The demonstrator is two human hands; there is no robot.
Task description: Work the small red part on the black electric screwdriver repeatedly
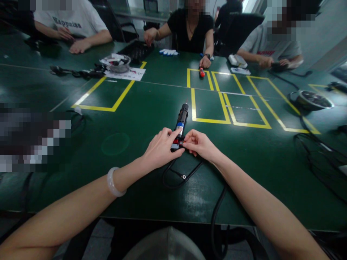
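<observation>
A black electric screwdriver [181,121] with a blue band and a red part near its base lies on the green table [130,119], tip pointing away from me. My left hand [160,148] is curled over its near end, fingers pressed on the body. My right hand [199,144] pinches the red part from the right side. A black cable [179,177] runs from the tool's base in a loop toward the table's near edge.
Yellow tape rectangles [230,108] mark the table. Three other people sit at the far side. A metal bowl [118,63] on paper, a black tray [137,50], a small red object [202,73], a round device [310,99] and cables [322,151] lie around.
</observation>
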